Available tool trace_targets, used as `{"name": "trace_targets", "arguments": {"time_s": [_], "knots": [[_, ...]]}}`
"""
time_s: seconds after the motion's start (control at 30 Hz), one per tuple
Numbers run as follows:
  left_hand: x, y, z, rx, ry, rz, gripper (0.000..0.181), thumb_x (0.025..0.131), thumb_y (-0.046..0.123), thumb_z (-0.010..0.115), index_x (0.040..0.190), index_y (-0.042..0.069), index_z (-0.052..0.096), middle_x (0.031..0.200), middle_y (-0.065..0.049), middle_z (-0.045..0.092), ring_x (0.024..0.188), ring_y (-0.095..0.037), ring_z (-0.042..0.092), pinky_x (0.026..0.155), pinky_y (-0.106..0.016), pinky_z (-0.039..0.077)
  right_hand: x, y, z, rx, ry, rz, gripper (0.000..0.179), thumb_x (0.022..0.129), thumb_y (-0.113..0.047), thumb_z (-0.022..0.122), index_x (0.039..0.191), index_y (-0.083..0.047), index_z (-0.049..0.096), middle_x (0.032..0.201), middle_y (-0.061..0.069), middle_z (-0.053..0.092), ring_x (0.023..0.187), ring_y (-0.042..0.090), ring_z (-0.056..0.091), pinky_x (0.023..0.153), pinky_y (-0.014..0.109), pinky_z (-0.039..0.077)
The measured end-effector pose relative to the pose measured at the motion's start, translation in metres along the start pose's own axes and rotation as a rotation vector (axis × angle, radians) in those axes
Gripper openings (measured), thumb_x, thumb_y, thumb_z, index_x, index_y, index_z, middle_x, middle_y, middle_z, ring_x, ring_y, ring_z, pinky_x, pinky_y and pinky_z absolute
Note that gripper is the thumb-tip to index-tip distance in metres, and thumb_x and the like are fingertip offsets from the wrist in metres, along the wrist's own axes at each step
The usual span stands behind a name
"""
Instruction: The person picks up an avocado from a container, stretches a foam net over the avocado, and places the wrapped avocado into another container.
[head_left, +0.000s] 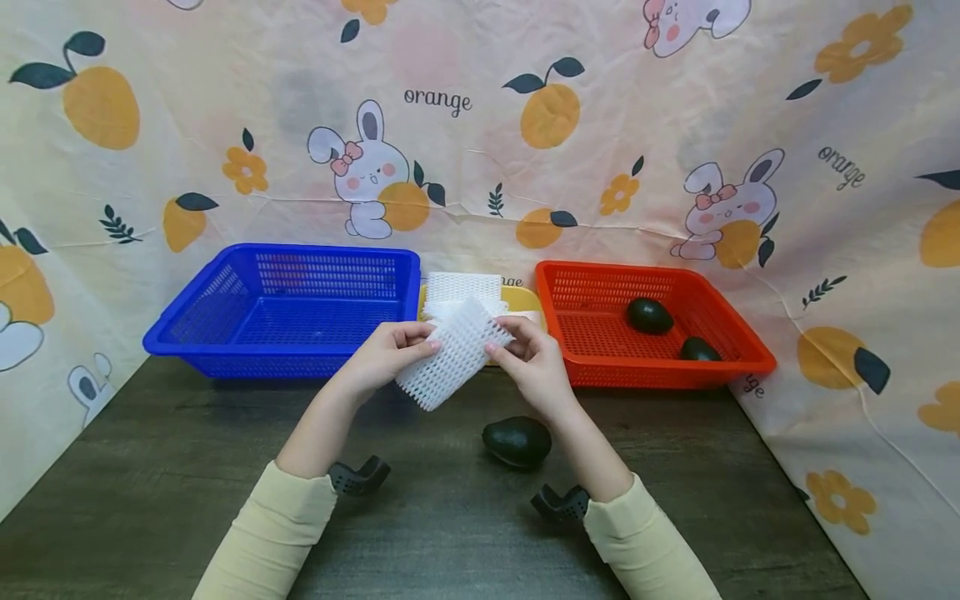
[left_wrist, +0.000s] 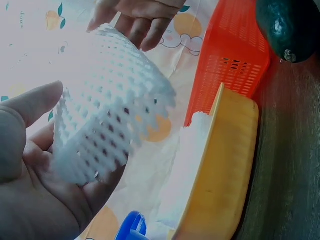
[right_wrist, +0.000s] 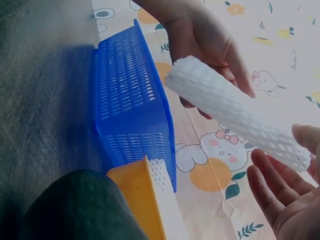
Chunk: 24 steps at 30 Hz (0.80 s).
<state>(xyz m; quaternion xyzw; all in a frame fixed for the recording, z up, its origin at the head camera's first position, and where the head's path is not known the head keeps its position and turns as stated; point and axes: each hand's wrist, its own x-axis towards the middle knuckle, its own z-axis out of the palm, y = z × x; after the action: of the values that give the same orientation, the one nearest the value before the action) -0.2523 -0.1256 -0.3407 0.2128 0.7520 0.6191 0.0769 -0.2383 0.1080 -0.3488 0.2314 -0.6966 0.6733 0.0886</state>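
Both hands hold a white foam net sleeve [head_left: 453,354] above the table, in front of a yellow container. My left hand [head_left: 384,357] grips one side between thumb and fingers. The opposite end is pinched by my right hand [head_left: 534,360], its thumb on the near face. Flattened and slanting in the head view, the sleeve shows its mesh holes up close in the left wrist view. A dark green avocado [head_left: 517,442] lies on the table just below the right hand.
Behind the hands, the yellow container [head_left: 530,300] holds more white foam sleeves [head_left: 463,286]. A blue basket [head_left: 300,367] stands to its left. To its right, a red basket [head_left: 645,373] contains two avocados [head_left: 649,316]. A patterned cloth [head_left: 480,183] hangs behind.
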Motion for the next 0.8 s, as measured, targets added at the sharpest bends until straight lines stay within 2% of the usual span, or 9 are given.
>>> {"name": "trace_targets", "arguments": {"time_s": [0.13,0.27,0.4,0.53,0.67,0.8], "knots": [[0.001,-0.002,0.000,0.015,-0.009,-0.007,0.033,0.095,0.012,0.060,0.121,-0.008,0.059,0.099,-0.016,0.068,0.081,-0.020,0.067,0.070,-0.034,0.055,-0.002,0.000,0.002,-0.090,0.013,0.010,0.023,0.086,-0.002,0.070,0.108,0.005,0.064,0.097,0.013,0.064,0.073,0.019,0.059,0.067,0.027,0.053],[0.002,-0.001,0.002,0.026,0.024,0.006,0.033,0.095,0.013,0.061,0.122,-0.006,0.059,0.097,-0.016,0.069,0.080,-0.020,0.067,0.069,-0.033,0.055,-0.004,-0.005,0.006,-0.154,0.034,0.001,0.018,0.085,-0.001,0.070,0.101,0.007,0.067,0.091,0.015,0.065,0.069,0.023,0.055,0.060,0.022,0.048],[0.001,0.000,0.001,0.041,0.084,0.024,0.033,0.096,0.015,0.060,0.118,-0.008,0.061,0.090,-0.014,0.069,0.075,-0.016,0.065,0.065,-0.030,0.054,-0.009,-0.023,0.012,-0.248,0.027,-0.045,0.013,0.083,0.002,0.071,0.094,0.009,0.068,0.101,0.020,0.065,0.083,0.026,0.060,0.069,0.025,0.052],[0.000,-0.002,-0.007,0.080,0.138,0.024,0.032,0.097,0.017,0.057,0.115,-0.009,0.063,0.088,-0.012,0.068,0.072,-0.013,0.062,0.063,-0.026,0.051,-0.011,-0.033,0.013,-0.330,-0.002,-0.143,0.008,0.081,0.002,0.074,0.084,0.007,0.069,0.117,0.020,0.061,0.105,0.030,0.057,0.083,0.035,0.051],[0.001,-0.007,-0.016,0.119,0.167,0.028,0.029,0.098,0.017,0.056,0.110,-0.008,0.064,0.083,-0.008,0.064,0.069,-0.011,0.056,0.060,-0.024,0.048,-0.012,-0.032,0.012,-0.353,-0.028,-0.241,0.007,0.078,0.002,0.075,0.080,0.005,0.069,0.117,0.021,0.062,0.113,0.032,0.053,0.088,0.035,0.045],[0.001,-0.010,-0.019,0.117,0.169,0.028,0.029,0.098,0.017,0.056,0.107,-0.009,0.064,0.077,-0.005,0.059,0.066,-0.010,0.052,0.057,-0.024,0.045,-0.012,-0.032,0.012,-0.317,-0.072,-0.307,0.007,0.077,0.007,0.074,0.082,0.006,0.070,0.112,0.023,0.064,0.117,0.035,0.051,0.098,0.041,0.039]]}}
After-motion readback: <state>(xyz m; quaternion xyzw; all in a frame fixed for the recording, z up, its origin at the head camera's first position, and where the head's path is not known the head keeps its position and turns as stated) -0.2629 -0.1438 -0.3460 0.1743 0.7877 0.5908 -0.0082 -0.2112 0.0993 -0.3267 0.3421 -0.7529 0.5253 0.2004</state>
